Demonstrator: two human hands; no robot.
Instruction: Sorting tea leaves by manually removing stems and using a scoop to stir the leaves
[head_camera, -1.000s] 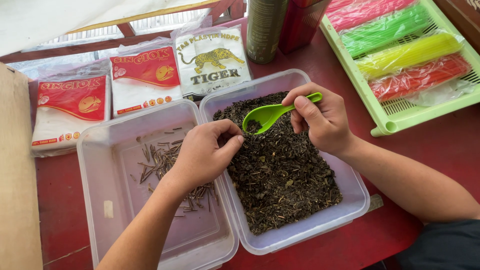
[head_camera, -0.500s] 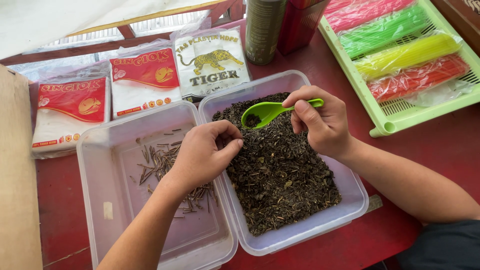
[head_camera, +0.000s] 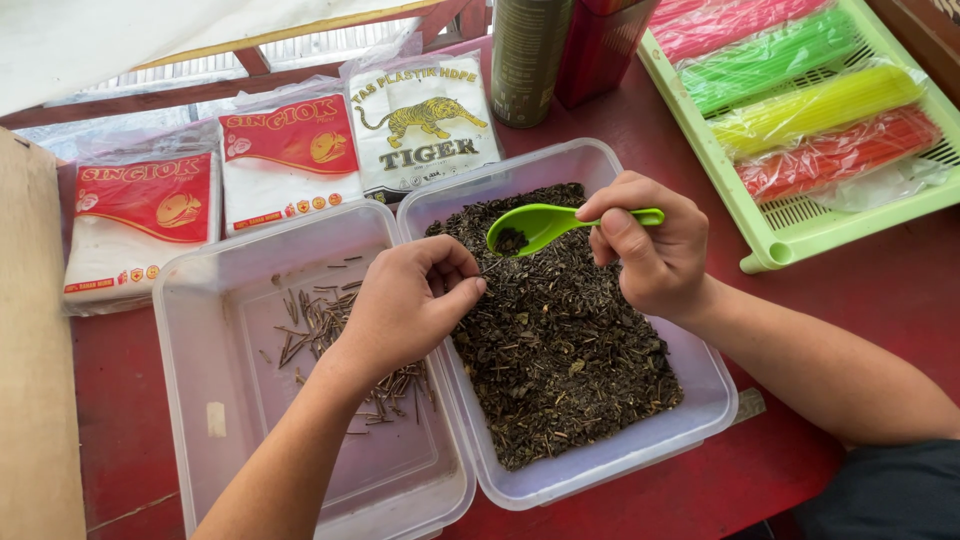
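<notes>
Green spoon (head_camera: 540, 225) gripped by right hand (head_camera: 650, 245) above tea tub (head_camera: 600, 465); stem pinched in left hand (head_camera: 405, 310). Spoon best kept level, pinch kept light.

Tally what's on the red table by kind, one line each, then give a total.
Clear plastic tubs: 2
Green spoon: 1, held in the right hand
Flat printed plastic-bag packs: 3
Bundles of coloured straws in the green tray: 5 in view
Green tray: 1
Tall canisters at the back: 2
Total: 14
</notes>
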